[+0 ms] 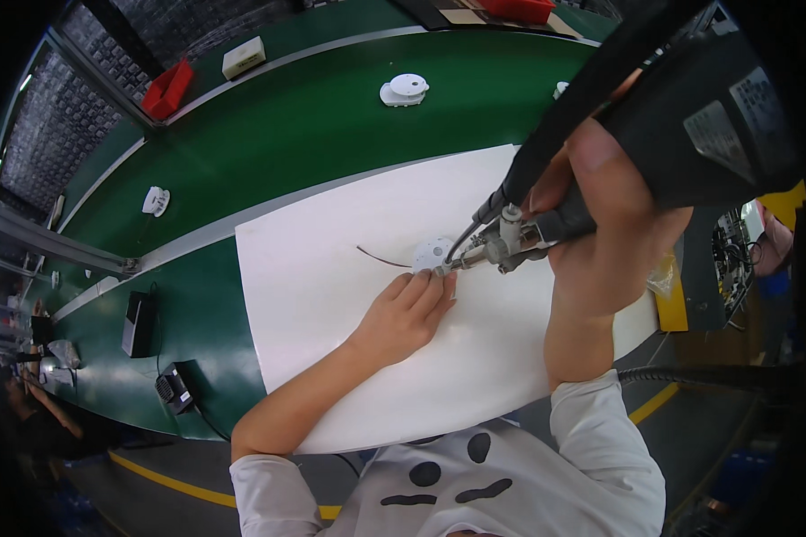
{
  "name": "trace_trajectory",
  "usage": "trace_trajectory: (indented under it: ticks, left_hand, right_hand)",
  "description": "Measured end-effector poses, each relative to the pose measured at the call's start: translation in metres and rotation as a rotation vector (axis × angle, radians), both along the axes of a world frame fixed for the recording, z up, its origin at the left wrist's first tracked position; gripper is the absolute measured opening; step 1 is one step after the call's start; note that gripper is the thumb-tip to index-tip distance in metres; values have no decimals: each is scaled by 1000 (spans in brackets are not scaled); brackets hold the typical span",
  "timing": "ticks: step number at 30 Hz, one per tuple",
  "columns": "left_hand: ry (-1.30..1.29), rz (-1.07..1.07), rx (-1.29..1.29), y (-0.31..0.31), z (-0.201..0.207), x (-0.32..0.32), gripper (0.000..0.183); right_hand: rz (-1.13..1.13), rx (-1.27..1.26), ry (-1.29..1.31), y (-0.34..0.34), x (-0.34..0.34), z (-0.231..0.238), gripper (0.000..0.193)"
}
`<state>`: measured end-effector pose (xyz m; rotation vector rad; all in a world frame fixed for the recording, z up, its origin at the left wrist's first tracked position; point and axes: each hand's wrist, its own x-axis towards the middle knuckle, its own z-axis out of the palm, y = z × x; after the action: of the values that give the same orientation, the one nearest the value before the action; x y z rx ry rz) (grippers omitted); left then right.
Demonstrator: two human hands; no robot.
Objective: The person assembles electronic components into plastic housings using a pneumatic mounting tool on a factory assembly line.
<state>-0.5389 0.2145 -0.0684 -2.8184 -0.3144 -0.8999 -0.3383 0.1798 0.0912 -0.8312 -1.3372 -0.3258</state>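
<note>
A small round white plastic part (431, 251) lies on the white board (331, 331), with a thin dark wire (381, 258) running out from its left side. My left hand (405, 313) holds the part's near edge, fingers bent over it and partly hiding it. In my right hand (613, 210) is a large black powered screwdriver (690, 125), its metal nose angled down to the left. That tip meets the white part right beside my left fingertips; whether it touches a screw is too small to tell.
Beyond the board runs a green conveyor belt (304, 134) carrying white parts (406, 89). Red bins (167, 89) and a pale box (244, 58) stand along its far side. Black devices (138, 324) sit at left. A tray of components (734, 259) is at right; another person (49, 412) is far left.
</note>
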Motion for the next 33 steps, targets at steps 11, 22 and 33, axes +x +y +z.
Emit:
trace_trajectory:
  ticks: [11, 22, 33]
  left_hand:
    - [25, 35, 61, -1, 0, -1, 38]
    - [-17, 37, -24, -2, 0, -3, 39]
    - [-31, -192, -220, -2, 3, -6, 36]
  right_hand:
    - [-134, 10, -276, -3, -2, -3, 28]
    - [261, -95, 220, 6, -28, 7, 23]
    - [327, -6, 372, -16, 3, 15, 37]
